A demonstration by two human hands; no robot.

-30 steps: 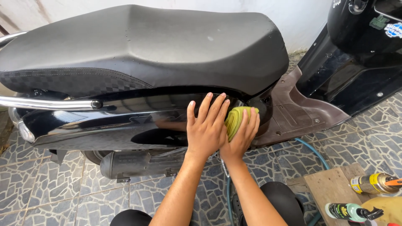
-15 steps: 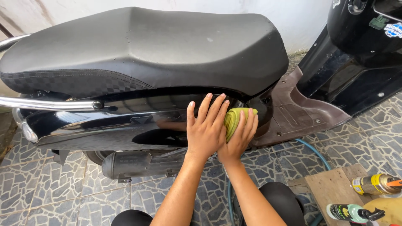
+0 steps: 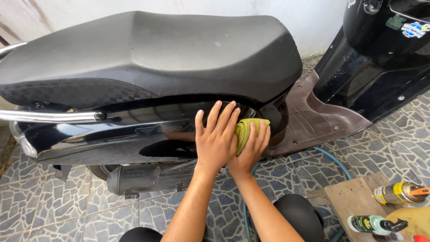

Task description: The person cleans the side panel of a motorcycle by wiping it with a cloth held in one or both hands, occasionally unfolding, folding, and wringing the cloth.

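Observation:
A black scooter stands side-on before me, its glossy side panel (image 3: 112, 134) under a wide dark seat (image 3: 148, 54). My left hand (image 3: 215, 139) lies flat on the panel with fingers spread, holding nothing. Right beside it, my right hand (image 3: 251, 148) presses a folded yellow-green cloth (image 3: 246, 127) against the panel's front end, just below the seat's edge. The two hands touch each other.
A chrome grab rail (image 3: 49, 116) runs along the rear left. The brown footboard (image 3: 313, 121) is to the right. A teal hose (image 3: 331, 159) lies on the stone-tile floor. On a wooden board (image 3: 354, 199) at lower right lie a yellow spray can (image 3: 396, 192) and a green bottle (image 3: 371, 223).
Both hands with the cloth stay at almost the same spot on the panel; the cloth has shifted only slightly.

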